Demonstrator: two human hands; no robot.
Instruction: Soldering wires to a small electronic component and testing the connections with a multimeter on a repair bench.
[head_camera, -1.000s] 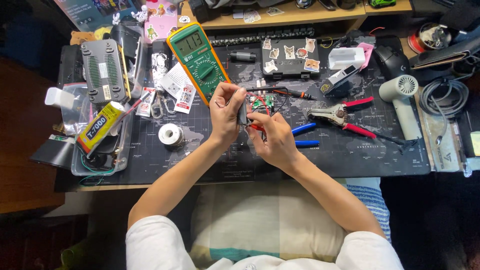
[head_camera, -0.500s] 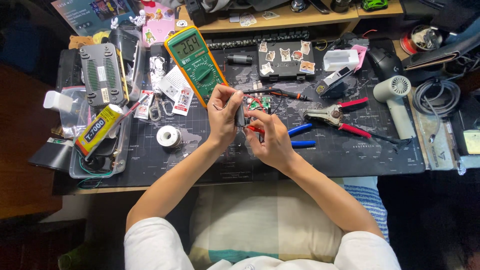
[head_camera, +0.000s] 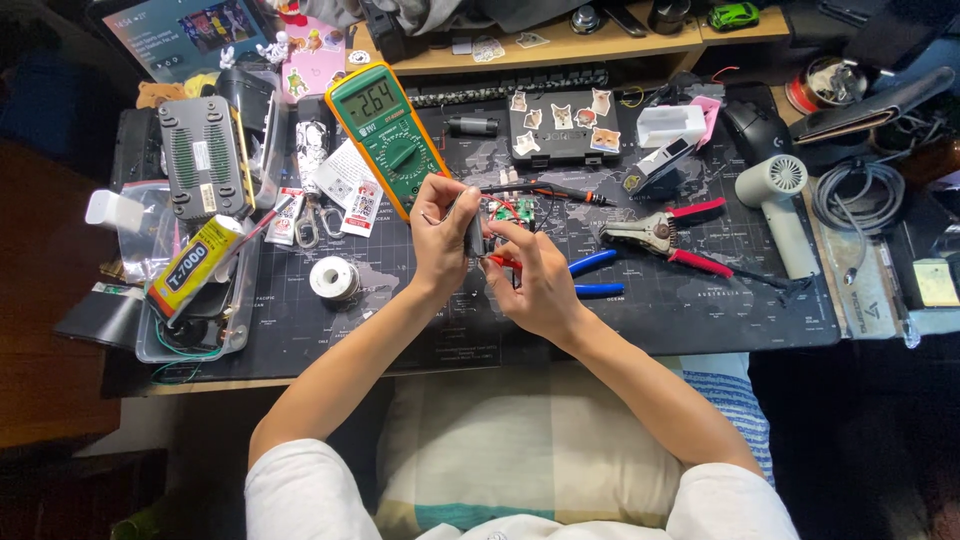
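Right now my left hand (head_camera: 440, 235) pinches a small dark part (head_camera: 474, 235) above the mat (head_camera: 700, 310), and my right hand (head_camera: 535, 280) closes on its red wire (head_camera: 497, 261); seating that wire likely needs steady fingers. Meter (head_camera: 385, 135), pliers (head_camera: 590, 275) and solder (head_camera: 333, 278) crowd the worktop (head_camera: 560, 45).

Cluttered desk (head_camera: 300, 350) under a dark map-printed mat (head_camera: 700, 310), wooden shelf (head_camera: 560, 45) behind.

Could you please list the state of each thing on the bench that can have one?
Left hand: gripping a small dark part.
Right hand: pinching the same part.
Green multimeter: switched on, display lit.
Blue-handled pliers: lying unused.
Solder spool: lying flat.
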